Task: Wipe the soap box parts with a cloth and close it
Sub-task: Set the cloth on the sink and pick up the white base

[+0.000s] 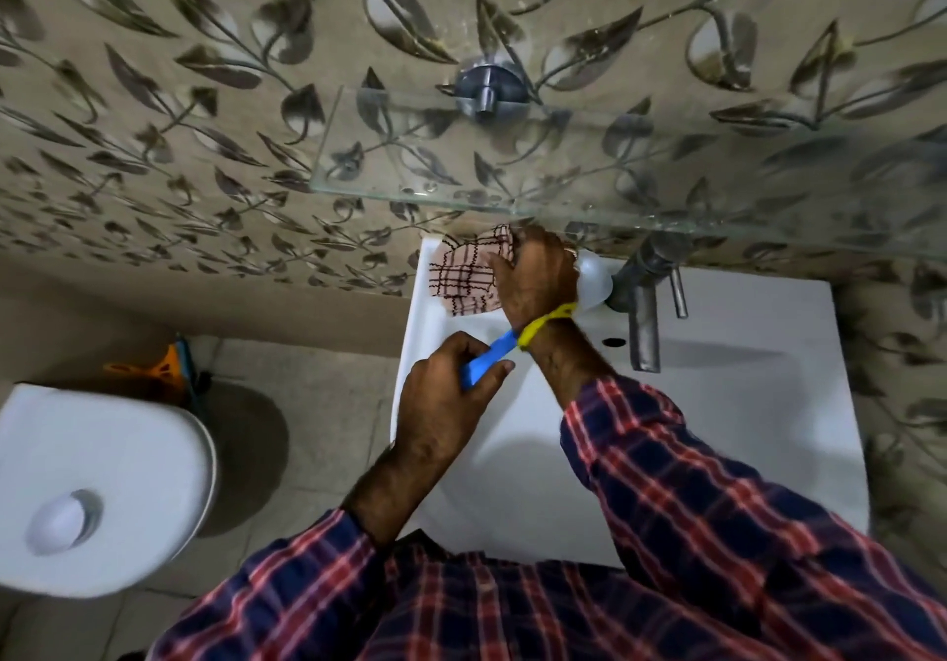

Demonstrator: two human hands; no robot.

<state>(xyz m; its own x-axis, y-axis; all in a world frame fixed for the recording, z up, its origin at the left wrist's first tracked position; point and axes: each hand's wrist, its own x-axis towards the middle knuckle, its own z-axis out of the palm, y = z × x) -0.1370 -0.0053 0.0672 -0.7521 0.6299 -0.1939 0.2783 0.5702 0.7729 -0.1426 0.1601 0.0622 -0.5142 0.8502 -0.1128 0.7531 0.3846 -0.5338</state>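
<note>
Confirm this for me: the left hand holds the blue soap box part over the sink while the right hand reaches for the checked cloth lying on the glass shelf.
One detail is wrong. The checked cloth lies on the back left corner of the sink, below the glass shelf, not on it. The head view shows this. The rest stands: the left hand holds the blue soap box part, and the right hand is at the cloth.

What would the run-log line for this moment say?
left hand: holds blue soap box part | right hand: on checked cloth | place: sink rim

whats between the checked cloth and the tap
In the head view, the right hand and a translucent white piece beside it.
</note>
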